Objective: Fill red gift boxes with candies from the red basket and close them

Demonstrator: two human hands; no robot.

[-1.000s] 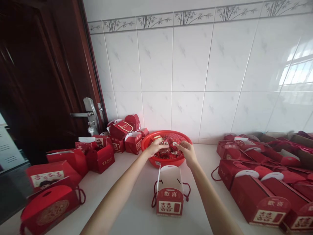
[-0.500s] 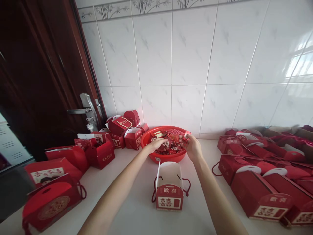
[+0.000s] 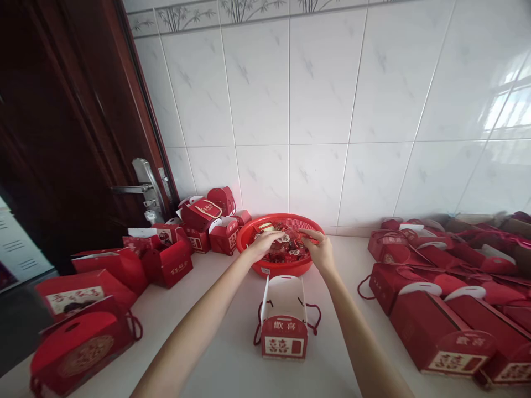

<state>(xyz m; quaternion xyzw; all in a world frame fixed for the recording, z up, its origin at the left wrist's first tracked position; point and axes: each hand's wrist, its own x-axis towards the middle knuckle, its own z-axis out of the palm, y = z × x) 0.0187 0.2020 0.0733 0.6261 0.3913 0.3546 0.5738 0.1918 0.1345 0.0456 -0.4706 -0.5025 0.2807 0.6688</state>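
A red plastic basket (image 3: 286, 271) with a perforated rim holds a heap of red-wrapped sweets (image 3: 290, 249). Over its left part, my left hand (image 3: 267, 244) stretches its fingers across the wrappers. My right hand (image 3: 319, 250) comes in from the right, fingers extended and thumb apart, touching or just above the sweets. No packet shows plainly in either hand. Between my forearms stands a red gift box (image 3: 284, 337) with its white inside showing, its top open and a dark red cord loop on each side.
Several red boxes and bags (image 3: 170, 260) stand on the left of the white table (image 3: 232, 342). Rows of red boxes (image 3: 440, 331) fill the right side. A tiled wall (image 3: 315, 182) rises behind the basket; a dark wooden door (image 3: 83, 110) is at left.
My right hand has moved left and inward over the sweets. The red packet at its fingertips is no longer visible there. My left hand stays over the heap.
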